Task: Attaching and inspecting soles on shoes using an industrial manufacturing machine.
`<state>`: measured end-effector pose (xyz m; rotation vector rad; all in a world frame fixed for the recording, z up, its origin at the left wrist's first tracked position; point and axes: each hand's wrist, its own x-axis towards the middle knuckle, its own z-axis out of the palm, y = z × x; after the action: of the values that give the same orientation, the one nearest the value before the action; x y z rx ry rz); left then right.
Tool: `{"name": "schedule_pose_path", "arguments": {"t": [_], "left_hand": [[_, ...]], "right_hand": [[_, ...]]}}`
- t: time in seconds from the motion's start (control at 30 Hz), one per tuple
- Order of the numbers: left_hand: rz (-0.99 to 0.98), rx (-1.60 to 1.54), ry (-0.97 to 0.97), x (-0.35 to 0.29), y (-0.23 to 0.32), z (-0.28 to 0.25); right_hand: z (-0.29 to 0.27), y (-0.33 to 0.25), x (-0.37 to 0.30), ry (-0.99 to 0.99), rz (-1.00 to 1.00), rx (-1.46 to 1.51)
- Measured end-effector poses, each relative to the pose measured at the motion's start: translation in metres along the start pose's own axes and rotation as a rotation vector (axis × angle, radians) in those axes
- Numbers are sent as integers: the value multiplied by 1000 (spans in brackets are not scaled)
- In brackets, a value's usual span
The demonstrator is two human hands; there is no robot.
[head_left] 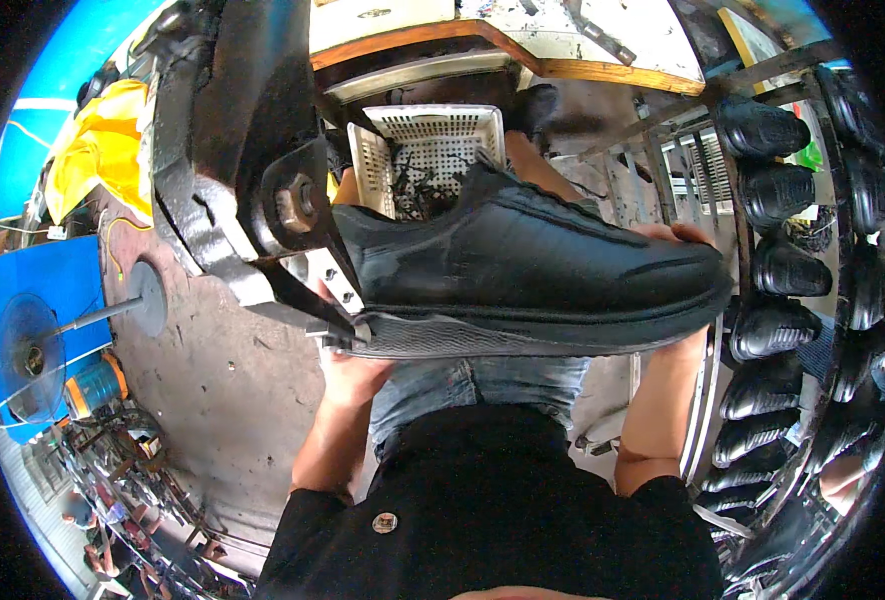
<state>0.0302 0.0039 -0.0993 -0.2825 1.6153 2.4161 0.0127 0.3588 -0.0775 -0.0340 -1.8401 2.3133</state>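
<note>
A large black shoe (523,265) lies across the middle of the view, toe to the right and sole edge facing me. My right hand (691,342) is wrapped round the toe, its fingertips showing over the far side. At the heel end, my left hand (356,373) is closed under the sole, with most of its fingers hidden by the shoe and machine. The heel's sole rim sits at the metal jaw-like tip (348,325) of a black machine head (233,170), which carries a large hex nut (298,205).
Beyond the shoe, a white perforated basket (433,118) holds black scraps. A wood-edged bench (583,70) is at the far side. Racks of black shoes (788,270) stand close on my right. At left are a fan (33,355), blue panels and a yellow cloth (98,150).
</note>
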Motion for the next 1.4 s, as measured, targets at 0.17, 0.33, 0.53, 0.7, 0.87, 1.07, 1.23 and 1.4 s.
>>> {"name": "schedule_pose_path", "arguments": {"t": [0.17, 0.33, 0.53, 0.7, 0.87, 1.07, 1.23, 1.4], "left_hand": [[229, -307, -165, 6, -27, -52], [264, -345, -92, 12, -10, -59], [229, -379, -1, 13, 11, -83], [280, -348, 9, 17, 16, -96], [266, -366, 31, 20, 20, -91], [301, -71, 237, 27, 21, -92], [721, 471, 398, 23, 42, -67], [788, 932, 93, 10, 88, -25]], "right_hand": [[39, -17, 19, -200, -58, -146], [63, 0, 27, -309, 8, 91], [92, 23, 26, -424, -37, 30], [116, 24, 26, -458, -27, -5], [131, 25, 28, -434, -58, -92], [152, 3, 31, -467, -75, -395], [164, 4, 30, -478, -150, -445], [172, 1, 28, -516, -172, -498]]}}
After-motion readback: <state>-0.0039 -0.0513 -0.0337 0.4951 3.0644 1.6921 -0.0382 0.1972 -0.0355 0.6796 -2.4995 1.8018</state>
